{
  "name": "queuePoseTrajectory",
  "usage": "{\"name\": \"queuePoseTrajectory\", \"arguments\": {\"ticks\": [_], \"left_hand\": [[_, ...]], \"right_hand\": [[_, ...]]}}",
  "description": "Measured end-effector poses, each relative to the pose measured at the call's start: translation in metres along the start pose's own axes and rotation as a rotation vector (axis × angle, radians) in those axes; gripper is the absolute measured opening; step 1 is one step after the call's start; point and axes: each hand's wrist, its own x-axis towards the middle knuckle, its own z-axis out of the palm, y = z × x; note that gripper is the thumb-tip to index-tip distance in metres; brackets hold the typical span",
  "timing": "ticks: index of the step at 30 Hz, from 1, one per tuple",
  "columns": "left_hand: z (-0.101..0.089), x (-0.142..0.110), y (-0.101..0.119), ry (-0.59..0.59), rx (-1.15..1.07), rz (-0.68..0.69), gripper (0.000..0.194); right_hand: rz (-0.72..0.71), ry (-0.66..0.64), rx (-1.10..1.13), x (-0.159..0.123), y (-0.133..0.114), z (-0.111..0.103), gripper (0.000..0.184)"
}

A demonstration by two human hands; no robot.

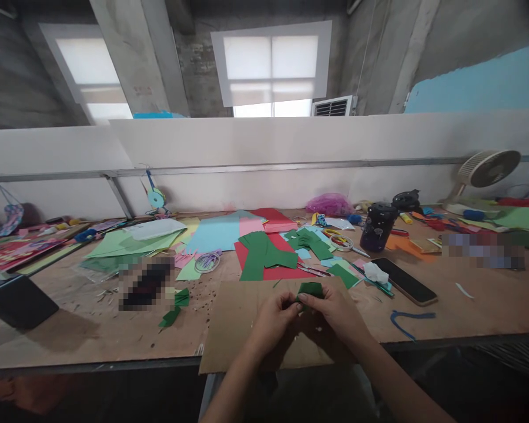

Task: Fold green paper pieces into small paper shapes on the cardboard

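Both hands pinch a small folded piece of green paper [311,289] over the cardboard sheet [233,314]. The left hand [273,317] has its thumb and fingers closed narrowly at the paper's left end; the right hand [337,308] grips it with the thumb on top.

The cardboard sheet lies at the middle of the wooden table's [476,311] front edge, its near edge jutting past it. Just beyond the cardboard sheet, green paper strips [258,252] lie over red paper [242,249], with scissors [312,270] at their right. Left of the cardboard sheet are two green scraps [170,317], near a pixelated dark patch; wood shows between them and the front edge.

To the right, a smartphone [405,282] lies with its screen dark, a crumpled white tissue [375,272] by its left side. A blue strip [412,317] lies bent nearer the front edge, with wood between it and the cardboard sheet. Behind the phone stands a black tumbler [378,228]; its pale markings are too small to read, as are the reddish characters on the concrete column [132,59]. A fan [489,169] stands at the back right.
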Motion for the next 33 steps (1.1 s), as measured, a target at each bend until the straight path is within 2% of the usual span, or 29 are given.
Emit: {"name": "queuePoseTrajectory", "arguments": {"ticks": [7, 9, 14, 18, 21, 23, 25, 27, 30, 31, 33], "left_hand": [[-0.003, -0.002, 0.002, -0.038, -0.066, -0.083, 0.023], [-0.003, -0.002, 0.001, -0.029, -0.086, -0.086, 0.023], [-0.001, 0.001, -0.006, -0.029, -0.094, -0.057, 0.026], [0.003, 0.003, -0.01, -0.008, -0.099, -0.012, 0.031], [0.002, 0.003, -0.01, 0.005, -0.134, -0.028, 0.031], [-0.001, 0.001, -0.009, 0.013, -0.125, -0.045, 0.031], [-0.007, -0.001, -0.008, 0.037, -0.111, -0.078, 0.032], [-0.014, -0.002, -0.008, 0.061, -0.119, -0.114, 0.034], [-0.022, -0.002, -0.007, 0.074, -0.127, -0.147, 0.034], [-0.024, -0.001, -0.005, 0.074, -0.126, -0.154, 0.034], [-0.027, 0.002, -0.001, 0.065, -0.116, -0.165, 0.033]], "right_hand": [[-0.198, 0.181, -0.01, 0.013, 0.017, -0.012, 0.026], [-0.195, 0.164, -0.016, 0.014, 0.017, -0.013, 0.024], [-0.099, 0.005, -0.043, 0.009, 0.009, -0.007, 0.021], [-0.144, 0.041, -0.082, 0.005, 0.005, -0.001, 0.021], [-0.146, 0.032, -0.108, 0.009, 0.008, -0.005, 0.025], [-0.178, 0.093, -0.148, 0.017, 0.011, -0.016, 0.031], [-0.203, 0.218, -0.208, 0.028, 0.013, -0.034, 0.035], [-0.222, 0.259, -0.44, 0.04, 0.013, -0.052, 0.035], [-0.188, 0.203, -1.054, 0.054, 0.01, -0.069, 0.028], [-0.172, 0.169, -1.182, 0.058, 0.009, -0.071, 0.028], [-0.153, 0.12, -1.296, 0.064, 0.007, -0.071, 0.027]]}}
